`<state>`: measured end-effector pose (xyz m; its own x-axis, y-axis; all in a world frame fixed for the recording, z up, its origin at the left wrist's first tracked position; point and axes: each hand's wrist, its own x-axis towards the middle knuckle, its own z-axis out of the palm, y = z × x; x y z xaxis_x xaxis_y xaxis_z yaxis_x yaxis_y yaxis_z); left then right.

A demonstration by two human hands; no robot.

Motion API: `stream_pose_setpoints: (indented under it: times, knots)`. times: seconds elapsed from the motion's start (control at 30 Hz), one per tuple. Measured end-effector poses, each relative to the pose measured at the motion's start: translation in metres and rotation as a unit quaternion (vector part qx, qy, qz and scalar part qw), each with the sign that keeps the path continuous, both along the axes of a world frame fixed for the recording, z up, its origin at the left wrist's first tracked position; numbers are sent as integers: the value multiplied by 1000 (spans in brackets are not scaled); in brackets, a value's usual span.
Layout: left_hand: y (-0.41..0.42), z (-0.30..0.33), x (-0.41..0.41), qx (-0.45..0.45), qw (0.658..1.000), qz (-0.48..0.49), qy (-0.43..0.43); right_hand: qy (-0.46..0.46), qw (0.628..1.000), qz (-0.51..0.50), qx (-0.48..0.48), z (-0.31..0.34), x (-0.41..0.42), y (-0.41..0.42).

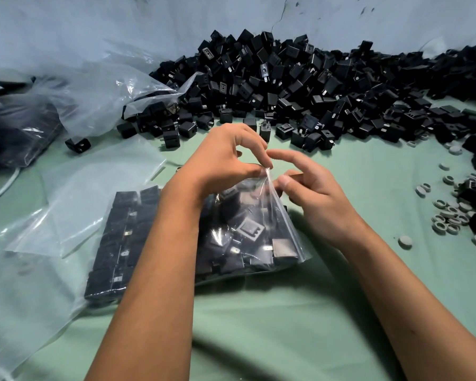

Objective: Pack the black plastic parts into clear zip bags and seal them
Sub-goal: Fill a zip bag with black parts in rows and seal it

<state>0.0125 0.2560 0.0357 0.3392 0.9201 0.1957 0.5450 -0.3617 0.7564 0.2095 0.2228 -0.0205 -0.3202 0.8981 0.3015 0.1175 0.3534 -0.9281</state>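
Left hand (226,158): fingers (260,160) curled, pinching the raised corner of the clear plastic zip bag (283,226) at its seal strip.
Right hand (313,193): fingers (289,158) loosely curled just beside that corner; whether they touch the film cannot be told.
Zip bag: glossy, creased film, filled with black boxy plastic parts (226,243), matte, some showing small metal tabs; lies on the bench directly below the fingers.
Green cloth-covered bench (259,325): smooth, matte.
Second flat block of bagged black parts (116,243): touching, left of the fingers.
Empty clear plastic bags (88,193): limp, further left.
Large heap of loose black parts (300,86): beyond the fingers, against a pale wall (121,23).
Small grey rings (448,218): scattered well right.
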Motion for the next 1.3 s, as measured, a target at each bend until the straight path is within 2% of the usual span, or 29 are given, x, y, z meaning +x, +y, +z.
stream_pose_setpoints:
  times: [0.07, 0.1, 0.17, 0.23, 0.3, 0.5, 0.57, 0.73, 0.87, 0.93, 1.0, 1.07, 1.17, 1.3]
  knots:
    - [1, 0, 1, -1, 1000, 1, 5, -12, 992, -121, 12, -1, 5, 8]
    - [1, -1, 1, -1, 1000, 1, 7, -49, 980, -192, 21, -3, 9, 16]
    - [1, -1, 3, 1, 1000, 2, 8, -174, 937, -300, 39, -5, 19, 35]
    - [1, -1, 4, 1, 1000, 2, 10, -319, 877, -352, 68, -7, 25, 55]
    - [1, -2, 5, 0, 1000, 3, 12, -406, 835, -361, 88, -7, 24, 75]
    - [1, -3, 7, 1, 1000, 3, 17, -530, 803, -269, 44, 1, 14, 124]
    - [2, -4, 6, 2, 1000, 3, 14, -515, 807, -282, 66, 1, 11, 125]
    - [2, -4, 5, -2, 1000, 2, 11, -398, 841, -344, 129, -5, 12, 90]
    - [1, -2, 4, -1, 1000, 1, 8, -292, 882, -342, 144, -4, 16, 50]
    - [1, -1, 4, 0, 1000, 2, 11, -231, 910, -317, 131, -2, 14, 30]
    - [0, 0, 4, 1, 1000, 3, 12, -157, 952, -250, 84, -1, 11, 14]
    - [0, 1, 4, 5, 1000, 2, 15, -117, 977, -175, 42, -2, 8, 6]
    - [-1, 2, 5, 9, 1000, 2, 19, -85, 989, -123, 22, -4, 4, 3]
    - [0, 2, 5, 14, 1000, 1, 23, -78, 986, -143, 41, -3, -1, -2]
